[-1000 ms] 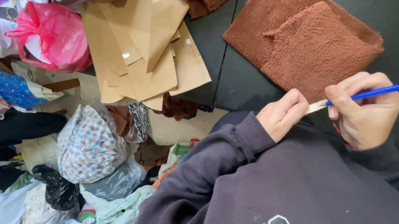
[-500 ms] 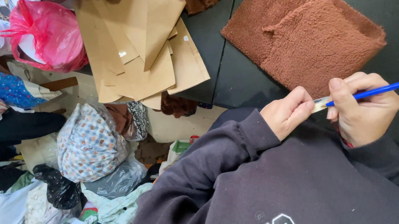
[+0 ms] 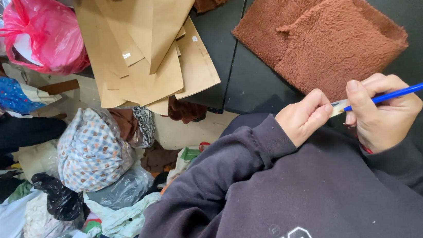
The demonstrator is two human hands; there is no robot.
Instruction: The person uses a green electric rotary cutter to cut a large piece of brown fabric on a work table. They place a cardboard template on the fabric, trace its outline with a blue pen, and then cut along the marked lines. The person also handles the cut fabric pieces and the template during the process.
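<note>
My right hand [image 3: 382, 114] is closed around a thin blue pen [image 3: 405, 90] that sticks out to the right. My left hand [image 3: 304, 117], coming out of a dark sweatshirt sleeve [image 3: 236, 158], pinches the pen's pale end [image 3: 338, 106] between thumb and fingers. Both hands hover at the near edge of a dark table [image 3: 233, 75]. Just beyond them lie two brown fleece pieces [image 3: 328, 40], a smaller one stacked on a larger one.
Several tan paper pattern pieces [image 3: 148, 47] overlap at the table's left edge. A pink plastic bag [image 3: 43, 37] sits at top left. A checked fabric bundle [image 3: 90, 149] and heaps of clothes and bags [image 3: 20, 225] fill the floor on the left.
Both hands have drifted slightly right and stay on the pen. The view has shifted a little; nothing else moved.
</note>
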